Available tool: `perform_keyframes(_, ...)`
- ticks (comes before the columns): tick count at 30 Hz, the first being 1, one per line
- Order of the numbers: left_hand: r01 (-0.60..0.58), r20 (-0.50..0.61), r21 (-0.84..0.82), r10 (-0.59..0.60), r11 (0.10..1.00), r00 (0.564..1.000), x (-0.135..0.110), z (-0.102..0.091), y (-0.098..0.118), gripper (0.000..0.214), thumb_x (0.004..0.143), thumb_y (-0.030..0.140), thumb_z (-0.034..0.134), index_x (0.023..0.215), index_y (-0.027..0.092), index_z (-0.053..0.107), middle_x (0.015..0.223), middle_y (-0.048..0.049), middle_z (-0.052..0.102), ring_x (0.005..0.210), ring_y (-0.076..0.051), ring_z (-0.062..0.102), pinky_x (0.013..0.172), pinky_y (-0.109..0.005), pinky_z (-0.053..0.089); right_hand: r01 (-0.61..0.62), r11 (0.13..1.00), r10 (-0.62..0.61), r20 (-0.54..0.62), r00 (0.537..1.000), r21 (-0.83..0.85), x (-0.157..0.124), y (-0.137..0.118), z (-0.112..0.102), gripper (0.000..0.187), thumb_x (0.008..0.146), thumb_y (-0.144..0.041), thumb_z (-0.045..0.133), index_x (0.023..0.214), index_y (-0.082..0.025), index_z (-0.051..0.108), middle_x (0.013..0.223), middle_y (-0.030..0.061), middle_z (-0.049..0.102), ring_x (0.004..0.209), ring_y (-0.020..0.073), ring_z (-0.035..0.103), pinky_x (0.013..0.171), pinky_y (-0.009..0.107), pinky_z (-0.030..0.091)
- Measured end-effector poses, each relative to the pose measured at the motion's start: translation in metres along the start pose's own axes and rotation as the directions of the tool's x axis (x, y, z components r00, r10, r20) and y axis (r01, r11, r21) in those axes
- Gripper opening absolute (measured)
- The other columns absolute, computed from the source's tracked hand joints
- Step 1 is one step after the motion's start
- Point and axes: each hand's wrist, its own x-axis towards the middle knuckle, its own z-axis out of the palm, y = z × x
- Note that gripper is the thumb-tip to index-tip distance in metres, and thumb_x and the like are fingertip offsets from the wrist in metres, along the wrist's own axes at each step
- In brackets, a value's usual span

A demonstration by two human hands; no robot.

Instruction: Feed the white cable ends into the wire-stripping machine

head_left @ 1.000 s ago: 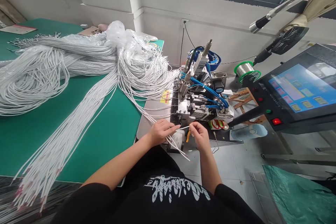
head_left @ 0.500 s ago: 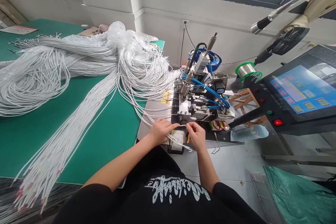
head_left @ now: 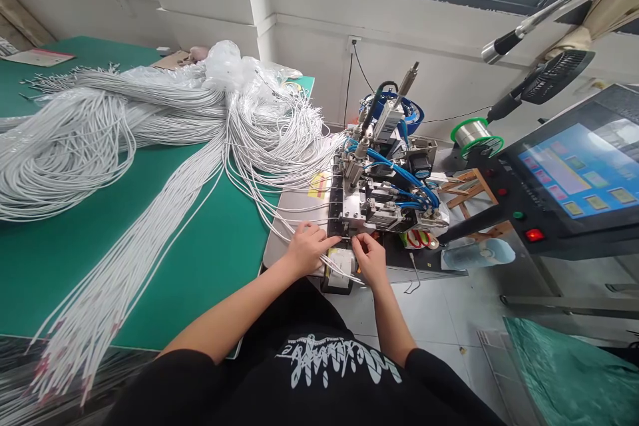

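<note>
My left hand (head_left: pixel 308 248) is closed on white cables, with a cable end running out past its thumb at the machine's front edge. Several loose cable ends (head_left: pixel 344 271) stick out below that palm. Thumb and forefinger of my right hand (head_left: pixel 368 254) pinch the tip of the same cable, just right of my left thumb. Directly beyond both hands stands a metal machine (head_left: pixel 353 203) with blue air hoses, and other cables lead into its left side. A large bundle of white cables (head_left: pixel 184 180) lies on the green table to the left.
The green table (head_left: pixel 174 266) fills the left side. A control screen (head_left: pixel 579 170) on an arm stands at right, near a solder wire spool (head_left: pixel 476 138) and a small fan (head_left: pixel 559 76). A white roll (head_left: pixel 341 266) sits below my hands.
My right hand has moved slightly left, closer to my left thumb. Both hands keep their grip on the cable, and the view has shifted a little.
</note>
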Motion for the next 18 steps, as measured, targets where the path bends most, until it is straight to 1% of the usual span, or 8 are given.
perform_keyframes(3, 0.005, 0.007, 0.005, -0.005, 1.000, 1.000, 0.000, 0.000, 0.000, 0.043, 0.077, 0.013, 0.051, 0.117, 0.026, 0.062, 0.080, -0.0046, 0.062, 0.080, -0.021, 0.052, 0.087, -0.042, 0.031, 0.013, 1.000, -0.013, -0.007, 1.000, -0.021, 0.001, -0.001, 0.000, 0.029, 0.087, -0.042, 0.049, 0.069, -0.019, 0.054, 0.063, -0.0005, 0.053, 0.061, 0.0152, 0.047, 0.059, 0.025, 0.036)
perform_keyframes(9, 0.022, 0.042, 0.025, -0.023, 0.999, 0.999, 0.001, 0.001, 0.000, 0.045, 0.075, 0.012, 0.052, 0.117, 0.026, 0.062, 0.081, -0.0051, 0.061, 0.081, -0.021, 0.053, 0.088, -0.042, 0.031, -0.060, 0.998, 0.060, 0.083, 0.995, 0.006, 0.007, 0.005, -0.003, 0.033, 0.085, -0.047, 0.049, 0.067, -0.020, 0.049, 0.060, -0.0020, 0.048, 0.057, 0.0142, 0.043, 0.055, 0.025, 0.033)
perform_keyframes(13, 0.016, 0.063, 0.025, -0.017, 1.000, 0.998, 0.000, 0.002, -0.001, 0.050, 0.073, 0.011, 0.054, 0.121, 0.027, 0.060, 0.082, -0.0047, 0.060, 0.082, -0.022, 0.052, 0.088, -0.042, 0.031, -0.077, 0.997, 0.072, 0.128, 0.989, 0.033, 0.008, 0.009, -0.005, 0.034, 0.085, -0.049, 0.049, 0.067, -0.020, 0.048, 0.060, -0.0022, 0.045, 0.058, 0.0144, 0.042, 0.055, 0.025, 0.033)
perform_keyframes(18, 0.007, 0.111, 0.044, -0.012, 0.999, 0.994, 0.000, 0.002, -0.001, 0.059, 0.071, 0.009, 0.055, 0.127, 0.029, 0.055, 0.084, -0.0048, 0.059, 0.085, -0.023, 0.051, 0.089, -0.043, 0.030, -0.094, 0.991, 0.079, 0.152, 0.985, 0.092, 0.009, 0.015, -0.004, 0.032, 0.085, -0.046, 0.050, 0.068, -0.020, 0.049, 0.060, -0.0027, 0.045, 0.058, 0.0140, 0.041, 0.054, 0.025, 0.032)
